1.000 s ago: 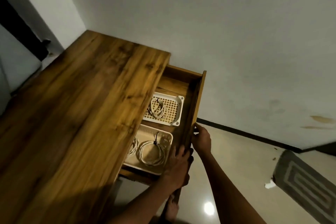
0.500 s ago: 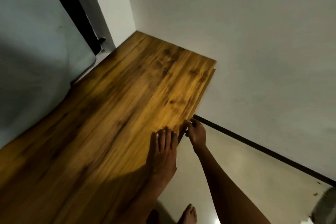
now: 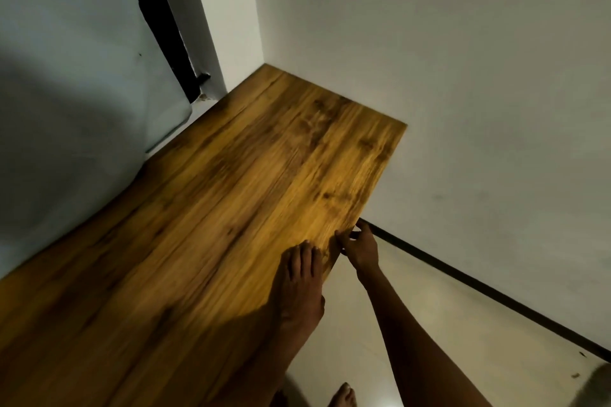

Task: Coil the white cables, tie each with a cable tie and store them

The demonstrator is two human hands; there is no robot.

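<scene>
No white cables or trays show in the head view, and no open drawer shows at the front edge of the wooden tabletop (image 3: pixel 231 208). My left hand (image 3: pixel 302 281) rests flat on the tabletop close to that edge, fingers straight and together. My right hand (image 3: pixel 362 249) is just off the edge, its fingertips and thumb touching the front of the table and holding nothing.
White walls meet at the table's far corner. A grey panel (image 3: pixel 66 76) with a dark gap beside it stands along the left. Pale floor (image 3: pixel 429 301) with a black skirting line (image 3: pixel 479 281) lies to the right. My bare foot (image 3: pixel 342 396) shows below.
A second ago the drawer stood open with coiled cables in two trays and both hands on its front. It now sits shut under the tabletop; my left hand moved onto the top.
</scene>
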